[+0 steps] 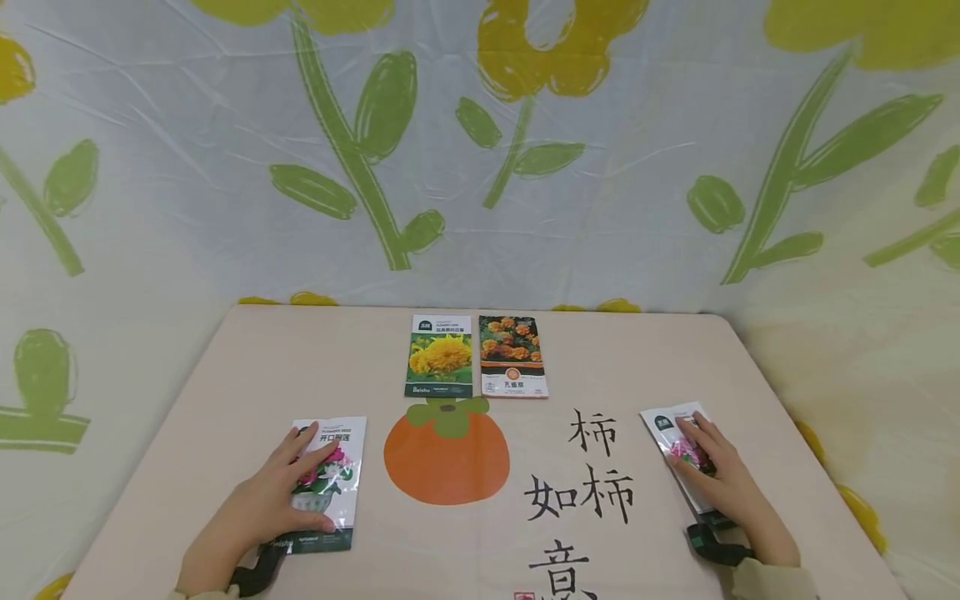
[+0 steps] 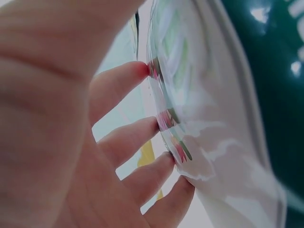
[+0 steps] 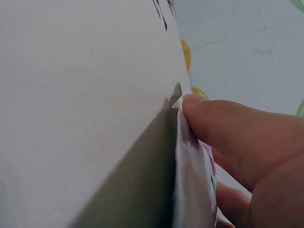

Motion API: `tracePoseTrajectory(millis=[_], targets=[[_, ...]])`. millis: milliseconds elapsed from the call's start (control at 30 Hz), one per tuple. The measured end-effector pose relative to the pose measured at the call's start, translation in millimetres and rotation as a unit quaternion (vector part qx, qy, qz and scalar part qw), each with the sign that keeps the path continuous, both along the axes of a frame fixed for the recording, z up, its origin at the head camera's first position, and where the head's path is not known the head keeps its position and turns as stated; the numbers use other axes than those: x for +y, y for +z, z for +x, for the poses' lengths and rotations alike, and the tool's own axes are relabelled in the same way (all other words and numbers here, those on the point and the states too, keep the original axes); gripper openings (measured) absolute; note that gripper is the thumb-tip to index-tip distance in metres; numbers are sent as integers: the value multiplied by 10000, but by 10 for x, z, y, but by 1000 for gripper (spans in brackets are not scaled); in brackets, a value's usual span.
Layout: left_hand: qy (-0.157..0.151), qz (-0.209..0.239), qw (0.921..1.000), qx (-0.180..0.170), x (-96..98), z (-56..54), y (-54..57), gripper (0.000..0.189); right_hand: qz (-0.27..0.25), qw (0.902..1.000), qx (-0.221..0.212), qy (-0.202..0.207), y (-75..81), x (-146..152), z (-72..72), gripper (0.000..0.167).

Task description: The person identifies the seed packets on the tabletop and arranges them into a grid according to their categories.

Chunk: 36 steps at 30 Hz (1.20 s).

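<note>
One pink-flowered packet (image 1: 343, 475) lies near left under the spread left hand (image 1: 258, 504), a similar packet (image 1: 687, 452) near right under the right hand (image 1: 727, 479), whether pinched I cannot tell, and a yellow-flowered packet (image 1: 440, 358) and an orange-flowered packet (image 1: 513, 358) lie far centre.

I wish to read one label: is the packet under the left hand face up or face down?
Face up: the packet shows its flower picture and printed text around the left hand.
</note>
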State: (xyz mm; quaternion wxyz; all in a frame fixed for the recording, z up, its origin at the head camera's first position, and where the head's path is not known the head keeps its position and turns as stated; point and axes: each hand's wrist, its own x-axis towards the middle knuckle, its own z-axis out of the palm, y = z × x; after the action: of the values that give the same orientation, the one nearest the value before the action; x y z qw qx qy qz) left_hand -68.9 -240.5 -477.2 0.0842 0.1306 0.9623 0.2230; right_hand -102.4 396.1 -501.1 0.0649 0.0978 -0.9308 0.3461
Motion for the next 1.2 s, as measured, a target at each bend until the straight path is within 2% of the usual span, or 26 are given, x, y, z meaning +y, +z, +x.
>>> tracePoseTrajectory(millis=[400, 1200], targets=[[119, -158, 9995, -236, 77, -42, -16, 109, 33, 9999, -121, -51, -1, 9, 11, 64], [129, -136, 9992, -363, 209, -61, 31, 107, 135, 9997, -191, -115, 34, -26, 29, 64]])
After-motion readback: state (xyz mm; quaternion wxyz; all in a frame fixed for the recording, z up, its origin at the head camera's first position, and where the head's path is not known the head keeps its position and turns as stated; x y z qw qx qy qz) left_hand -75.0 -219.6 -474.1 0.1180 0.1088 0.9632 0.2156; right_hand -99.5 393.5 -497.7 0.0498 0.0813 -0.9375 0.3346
